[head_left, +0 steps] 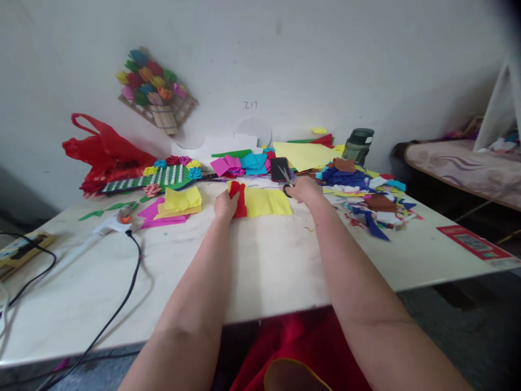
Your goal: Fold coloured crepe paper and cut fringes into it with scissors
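Observation:
My left hand [226,206] is closed on a piece of red crepe paper [241,202], which lies over the left end of a yellow paper strip [268,202] on the table. In my right hand [305,190] is a pair of scissors [285,175], its blades parted and pointing up and away from me, close to the yellow strip's right end. Just behind the blades lies a dark phone [279,165]. Left of my left hand, folded yellow paper [182,200] rests on pink sheets [148,213].
Paper scraps [368,209] cover the right side of the white table [268,271]. A green bottle [359,144] stands at the back. On the left are a red plastic bag [109,144], a green rack of paper flowers [163,178], a white glue gun [114,221] and its black cable [136,271].

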Motion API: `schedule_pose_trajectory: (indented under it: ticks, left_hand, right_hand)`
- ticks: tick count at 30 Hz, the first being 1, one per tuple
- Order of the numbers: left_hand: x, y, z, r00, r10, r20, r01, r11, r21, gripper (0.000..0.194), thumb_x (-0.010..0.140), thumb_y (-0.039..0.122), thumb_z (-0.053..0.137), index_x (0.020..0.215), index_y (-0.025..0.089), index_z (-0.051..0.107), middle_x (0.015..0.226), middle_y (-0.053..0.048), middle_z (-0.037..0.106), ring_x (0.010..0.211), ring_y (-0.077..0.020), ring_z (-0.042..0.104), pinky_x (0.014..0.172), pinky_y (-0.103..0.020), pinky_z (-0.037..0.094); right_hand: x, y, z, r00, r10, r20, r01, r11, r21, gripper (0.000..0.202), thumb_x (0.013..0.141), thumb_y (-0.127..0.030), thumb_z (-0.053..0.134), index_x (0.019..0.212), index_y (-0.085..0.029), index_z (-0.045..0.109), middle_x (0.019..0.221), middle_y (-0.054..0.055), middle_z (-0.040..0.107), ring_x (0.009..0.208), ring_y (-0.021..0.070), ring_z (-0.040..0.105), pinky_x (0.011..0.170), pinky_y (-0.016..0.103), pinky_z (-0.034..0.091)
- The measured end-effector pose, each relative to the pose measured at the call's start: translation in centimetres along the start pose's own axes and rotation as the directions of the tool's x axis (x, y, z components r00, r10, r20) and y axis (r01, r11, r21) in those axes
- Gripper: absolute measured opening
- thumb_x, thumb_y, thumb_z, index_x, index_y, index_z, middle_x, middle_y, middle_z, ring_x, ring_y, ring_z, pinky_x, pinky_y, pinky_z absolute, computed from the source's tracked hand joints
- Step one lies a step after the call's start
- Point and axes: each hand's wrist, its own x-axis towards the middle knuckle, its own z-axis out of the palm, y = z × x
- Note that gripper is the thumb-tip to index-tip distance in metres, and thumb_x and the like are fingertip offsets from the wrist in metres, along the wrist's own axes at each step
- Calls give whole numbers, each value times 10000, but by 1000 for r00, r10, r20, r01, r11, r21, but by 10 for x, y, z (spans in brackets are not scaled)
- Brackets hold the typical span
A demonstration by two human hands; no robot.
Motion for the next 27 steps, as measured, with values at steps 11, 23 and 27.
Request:
schedule_pose_trajectory:
  ticks: [11,23,27]
  left_hand:
    - [2,-5,1,998,-41,-39,39,997,-62,328,787,419,434,963,189,589,987,-107,649,940,-235,589,743,-286,433]
    - [1,-6,1,998,-51,-48,49,998,-49,338,795,443,424,950,187,581,990,-112,646,943,-239,587,743,-296,434]
    - [-2,-3,0,997,-34,-69,33,999,-8,337,795,442,433,961,186,574,1009,-122,638,967,-260,576,755,-317,432]
  right_hand:
    - [-1,3,-16,948,4,320,25,996,-88,350,676,-479,580,670,-138,658,559,78,643,574,175,621,626,274,455]
    - [-13,-41,28,986,-145,86,159,968,-192,380,699,-346,603,1022,-147,621,1047,165,620,985,250,582,770,316,439]
    - [-13,-44,37,976,-203,73,214,955,-203,310,724,-228,559,1018,-148,616,1039,155,623,960,239,593,747,301,448]
